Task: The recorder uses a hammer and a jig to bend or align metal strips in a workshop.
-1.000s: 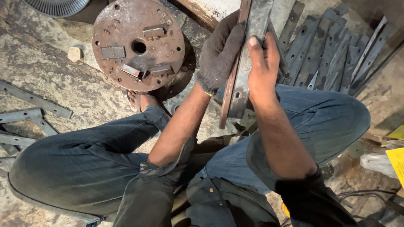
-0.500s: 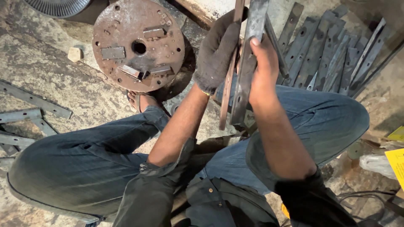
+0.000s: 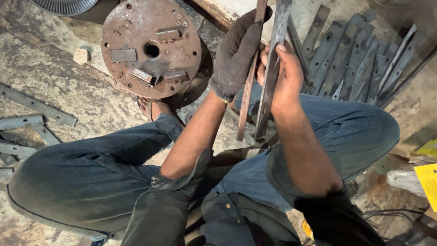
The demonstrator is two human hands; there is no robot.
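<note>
I sit low with my knees spread, in blue jeans. My left hand [image 3: 236, 54], in a dark knit glove, grips a rusty brown metal strip [image 3: 246, 100] that stands nearly upright between my knees. My bare right hand [image 3: 284, 75] holds a grey flat steel bar [image 3: 271, 86] right beside it, index finger laid along its face. The two bars run side by side and reach past the top of the view.
A rusty round steel disc [image 3: 150, 45] with a centre hole and small blocks lies on the ground at upper left, my sandalled foot [image 3: 152, 109] below it. Several grey flat bars [image 3: 359, 64] are stacked at upper right. More strips [image 3: 32, 114] lie at left. A yellow sheet [image 3: 428, 180] sits at right.
My hands have pulled the two bars slightly apart and upright; the grey bar has turned from flat against the rusty strip to stand separate beside it.
</note>
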